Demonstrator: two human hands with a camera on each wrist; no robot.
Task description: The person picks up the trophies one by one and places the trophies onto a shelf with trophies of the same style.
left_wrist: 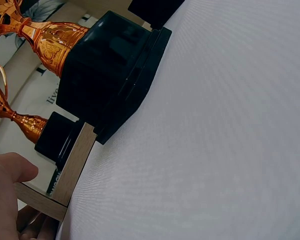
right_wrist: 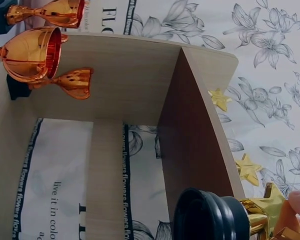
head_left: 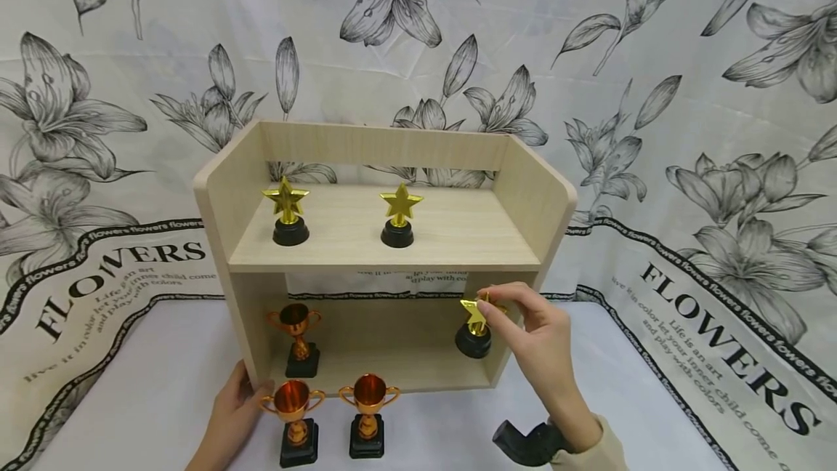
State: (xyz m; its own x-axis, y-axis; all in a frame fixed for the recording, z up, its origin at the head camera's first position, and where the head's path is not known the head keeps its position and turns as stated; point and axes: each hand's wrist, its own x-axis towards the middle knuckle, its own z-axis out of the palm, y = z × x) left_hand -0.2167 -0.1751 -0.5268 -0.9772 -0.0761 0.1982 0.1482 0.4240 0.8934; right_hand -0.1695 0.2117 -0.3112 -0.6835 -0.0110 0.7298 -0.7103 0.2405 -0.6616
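Note:
My right hand pinches a gold star trophy by its star, in front of the right part of the shelf's lower compartment. Its round black base hangs slightly tilted near the middle board in the right wrist view. Low at the front left, my left hand grips the side panel of the wooden shelf, thumb on one face and fingers on the other. Two more star trophies, one at left and one mid-board, stand upright on the upper board.
One bronze cup trophy stands inside the lower compartment at the left. Outside, before the shelf's front edge, are two more cups, a left one beside my left hand and a right one. Flower-printed cloth hangs behind the white tabletop.

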